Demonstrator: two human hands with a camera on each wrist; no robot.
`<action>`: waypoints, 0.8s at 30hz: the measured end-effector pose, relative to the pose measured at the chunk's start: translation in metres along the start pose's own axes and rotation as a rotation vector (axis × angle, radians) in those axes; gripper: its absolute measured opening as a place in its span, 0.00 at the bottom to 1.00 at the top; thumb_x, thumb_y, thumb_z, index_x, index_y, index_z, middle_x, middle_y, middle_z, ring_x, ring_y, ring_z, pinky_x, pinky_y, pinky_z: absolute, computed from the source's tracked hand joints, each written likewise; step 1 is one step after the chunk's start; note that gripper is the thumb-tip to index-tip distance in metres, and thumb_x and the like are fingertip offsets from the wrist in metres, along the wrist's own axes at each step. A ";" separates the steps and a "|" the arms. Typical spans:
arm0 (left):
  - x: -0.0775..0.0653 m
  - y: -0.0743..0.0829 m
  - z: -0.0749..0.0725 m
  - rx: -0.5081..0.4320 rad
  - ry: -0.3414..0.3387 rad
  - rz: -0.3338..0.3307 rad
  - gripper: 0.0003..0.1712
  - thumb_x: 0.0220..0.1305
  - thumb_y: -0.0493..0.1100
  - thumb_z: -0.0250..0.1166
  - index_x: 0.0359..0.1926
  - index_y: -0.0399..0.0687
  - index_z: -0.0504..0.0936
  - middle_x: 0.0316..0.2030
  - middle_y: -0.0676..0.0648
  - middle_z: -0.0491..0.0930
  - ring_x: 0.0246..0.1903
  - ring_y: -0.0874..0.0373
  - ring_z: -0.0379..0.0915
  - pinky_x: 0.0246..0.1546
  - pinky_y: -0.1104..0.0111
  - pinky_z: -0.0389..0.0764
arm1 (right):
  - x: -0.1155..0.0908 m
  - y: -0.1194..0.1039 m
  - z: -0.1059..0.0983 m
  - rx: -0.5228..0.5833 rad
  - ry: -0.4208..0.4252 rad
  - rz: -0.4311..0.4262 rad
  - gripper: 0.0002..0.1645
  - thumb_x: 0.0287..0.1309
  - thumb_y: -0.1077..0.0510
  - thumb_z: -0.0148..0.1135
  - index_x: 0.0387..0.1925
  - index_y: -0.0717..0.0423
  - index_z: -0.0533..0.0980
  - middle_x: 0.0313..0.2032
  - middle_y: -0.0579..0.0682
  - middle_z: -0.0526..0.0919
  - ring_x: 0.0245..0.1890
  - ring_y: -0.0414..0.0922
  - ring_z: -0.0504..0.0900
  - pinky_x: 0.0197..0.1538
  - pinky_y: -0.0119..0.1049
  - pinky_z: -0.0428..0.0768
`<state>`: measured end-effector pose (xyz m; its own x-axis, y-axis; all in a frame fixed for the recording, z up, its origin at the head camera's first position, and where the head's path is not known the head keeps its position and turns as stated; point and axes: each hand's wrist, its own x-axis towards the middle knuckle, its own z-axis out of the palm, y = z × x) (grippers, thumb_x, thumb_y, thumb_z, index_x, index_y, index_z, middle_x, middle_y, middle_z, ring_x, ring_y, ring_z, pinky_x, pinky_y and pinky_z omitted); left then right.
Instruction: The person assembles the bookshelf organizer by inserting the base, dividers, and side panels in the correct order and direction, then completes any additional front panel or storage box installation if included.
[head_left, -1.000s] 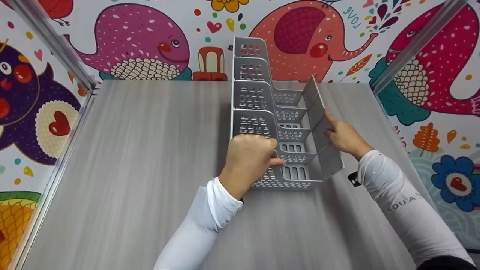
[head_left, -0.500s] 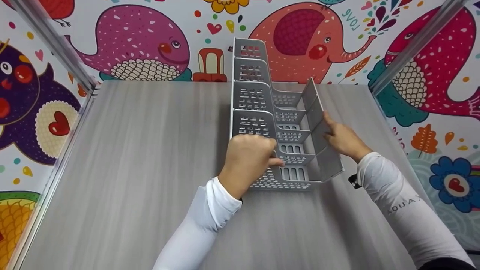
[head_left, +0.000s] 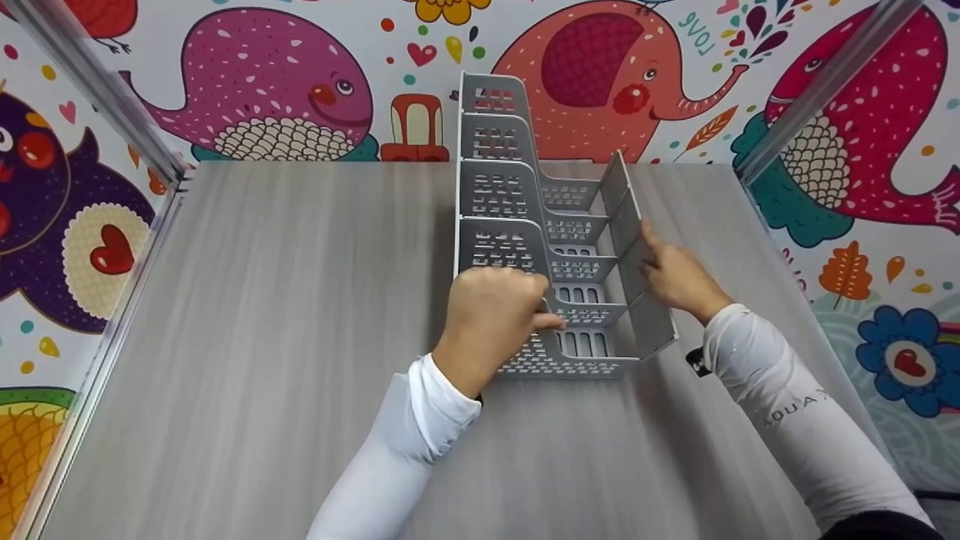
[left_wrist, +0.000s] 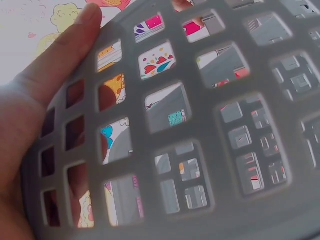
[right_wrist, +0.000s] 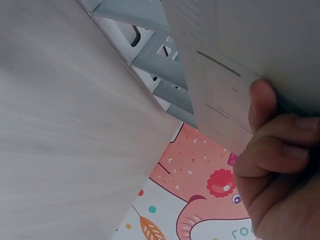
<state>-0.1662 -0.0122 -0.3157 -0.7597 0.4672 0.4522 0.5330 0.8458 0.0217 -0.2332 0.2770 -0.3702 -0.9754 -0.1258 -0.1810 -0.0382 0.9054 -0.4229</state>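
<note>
A grey plastic file organizer (head_left: 501, 226) with perforated dividers stands on the table in the head view, its low side to the right. My left hand (head_left: 495, 315) grips the nearest perforated end panel (left_wrist: 210, 145), thumb on one face and fingers showing through the holes from the other. On the right, my right hand (head_left: 681, 277) touches the outside of the long, outward-leaning front panel (head_left: 651, 326) with an extended finger. Curled fingers of that hand show beside the panel in the right wrist view.
The grey wood-grain table (head_left: 300, 300) extends left of the organizer and towards the near side. Metal rails (head_left: 90, 82) border it, and a cartoon-printed wall (head_left: 585, 45) rises close behind. A small black item (head_left: 697, 362) shows by the right sleeve.
</note>
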 end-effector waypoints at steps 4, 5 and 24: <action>-0.001 0.000 0.000 -0.001 -0.001 -0.002 0.23 0.35 0.73 0.67 0.20 0.62 0.83 0.14 0.56 0.81 0.14 0.60 0.76 0.13 0.67 0.69 | -0.001 0.001 0.001 -0.002 0.004 0.005 0.42 0.66 0.62 0.45 0.74 0.56 0.38 0.67 0.71 0.58 0.62 0.66 0.68 0.63 0.60 0.66; -0.001 0.000 0.000 -0.001 -0.002 -0.002 0.23 0.35 0.73 0.67 0.20 0.62 0.83 0.14 0.56 0.81 0.14 0.60 0.75 0.13 0.67 0.68 | -0.001 0.002 0.001 0.000 -0.001 0.007 0.42 0.66 0.62 0.45 0.74 0.56 0.38 0.67 0.71 0.58 0.62 0.66 0.68 0.63 0.60 0.66; -0.001 0.000 -0.001 0.008 0.004 0.015 0.24 0.34 0.74 0.67 0.20 0.62 0.83 0.14 0.57 0.80 0.15 0.60 0.77 0.14 0.66 0.70 | 0.002 -0.003 0.001 -0.076 -0.074 0.010 0.43 0.70 0.55 0.43 0.73 0.61 0.32 0.62 0.78 0.63 0.61 0.71 0.67 0.64 0.62 0.63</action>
<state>-0.1652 -0.0133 -0.3158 -0.7500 0.4792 0.4559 0.5417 0.8405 0.0078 -0.2350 0.2741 -0.3701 -0.9573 -0.1440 -0.2509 -0.0480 0.9343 -0.3531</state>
